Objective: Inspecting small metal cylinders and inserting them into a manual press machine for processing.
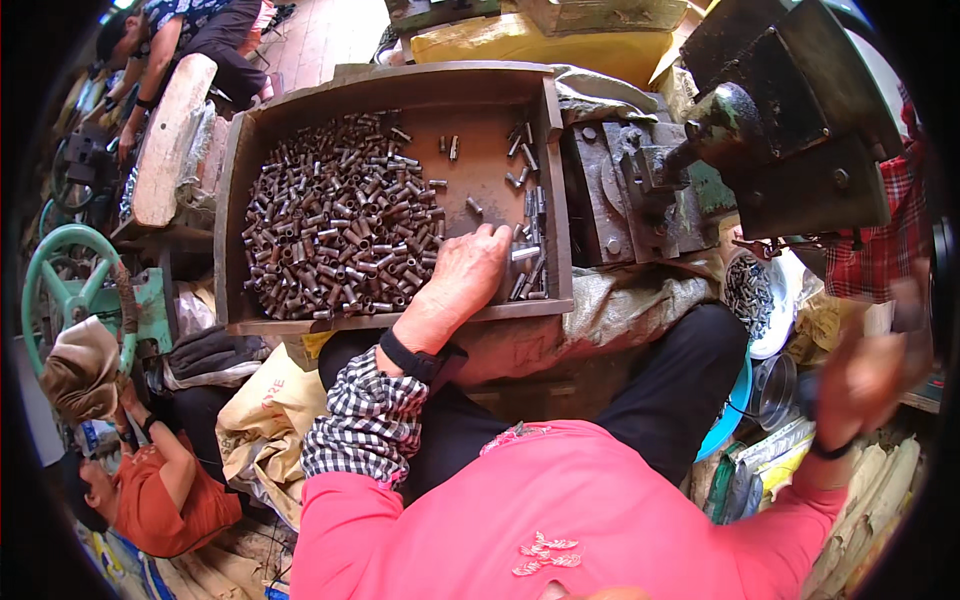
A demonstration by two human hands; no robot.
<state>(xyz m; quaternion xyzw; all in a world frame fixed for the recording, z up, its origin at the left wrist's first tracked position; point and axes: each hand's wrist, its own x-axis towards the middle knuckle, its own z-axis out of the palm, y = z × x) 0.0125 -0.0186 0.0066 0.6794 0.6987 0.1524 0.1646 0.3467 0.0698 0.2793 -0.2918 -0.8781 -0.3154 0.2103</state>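
A shallow wooden tray [395,85] sits before me, with a large heap of short metal tubes [345,225] on its left side. My left hand [465,268] reaches over the tray's near edge, its fingers curled together beside a row of tubes [535,235] along the right side. A shiny tube [524,254] lies right at its fingertips; what the fingers hold, if anything, is hidden beneath them. At the far right my right hand [865,375] is raised beside the machine and smeared by motion, so its fingers cannot be read.
A dark metal machine [735,125] stands right of the tray, a red plaid cloth [880,225] hanging from it. Below is a white bowl [785,300] of small metal pieces. A green handwheel [75,275] stands at left. One person [165,490] works lower left, another [190,40] upper left.
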